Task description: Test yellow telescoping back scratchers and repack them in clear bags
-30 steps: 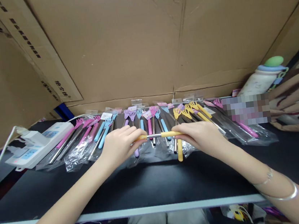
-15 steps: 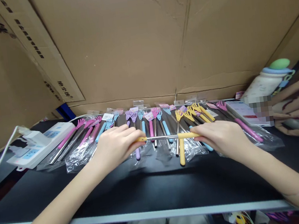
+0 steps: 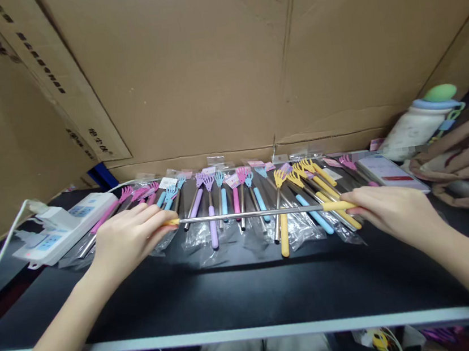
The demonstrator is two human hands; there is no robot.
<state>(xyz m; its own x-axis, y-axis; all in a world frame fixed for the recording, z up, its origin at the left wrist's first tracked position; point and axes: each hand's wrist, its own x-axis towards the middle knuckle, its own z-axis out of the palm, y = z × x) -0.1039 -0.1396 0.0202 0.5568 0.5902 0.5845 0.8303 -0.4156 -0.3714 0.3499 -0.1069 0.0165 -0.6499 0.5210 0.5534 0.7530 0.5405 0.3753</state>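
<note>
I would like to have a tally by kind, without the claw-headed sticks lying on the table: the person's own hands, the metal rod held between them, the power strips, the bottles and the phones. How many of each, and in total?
Hands: 2 (left hand, right hand)
Held metal rod: 1
Power strip: 1
Bottle: 1
Phone: 1
Total: 6

The table (image 3: 250, 304) is lit softly, apparently from above; a pale sheen is spread over its middle, and a thin dark shadow is laid across it in front of the bags (image 3: 308, 235). Small glints are thrown back by the bags and by the rod (image 3: 248, 215). The cardboard (image 3: 205, 76) is lit dully. Towards the edges, shapes are stretched and slanted. Print on the tags (image 3: 232, 181) is blurred beyond reading, and a strip beside the bottle (image 3: 410, 128) is pixelated.
</note>
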